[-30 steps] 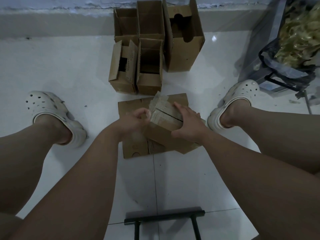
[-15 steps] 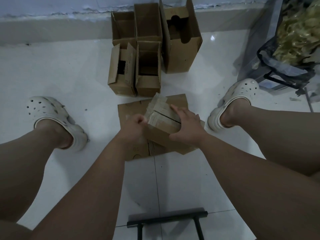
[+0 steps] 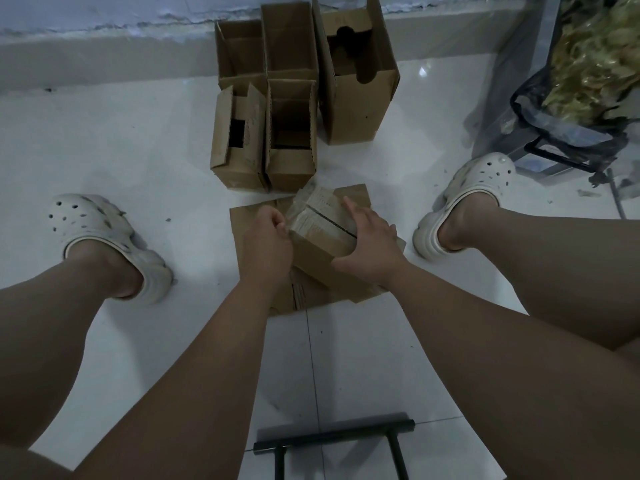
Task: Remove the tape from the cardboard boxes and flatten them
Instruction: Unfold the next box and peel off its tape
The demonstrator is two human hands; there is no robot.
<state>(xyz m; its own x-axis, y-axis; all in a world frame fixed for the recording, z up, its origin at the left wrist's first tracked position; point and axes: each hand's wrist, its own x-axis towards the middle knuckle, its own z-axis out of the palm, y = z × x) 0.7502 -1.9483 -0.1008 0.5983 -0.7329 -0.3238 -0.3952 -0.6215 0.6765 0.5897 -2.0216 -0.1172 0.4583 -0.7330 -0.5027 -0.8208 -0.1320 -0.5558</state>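
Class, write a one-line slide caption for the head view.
The left hand pinches tape on a small box held by the right hand, over flattened cardboard; five open boxes stand behind.

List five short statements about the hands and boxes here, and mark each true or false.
1. The right hand grips the taped box. True.
2. The taped box rests directly on bare tiles. False: it lies over flattened cardboard.
3. The left hand lies flat and open. False: its fingers are curled at the box's left edge, apparently pinching the tape.
4. Five upright boxes stand near the wall. True.
5. Both feet are bare. False: they wear white clogs.
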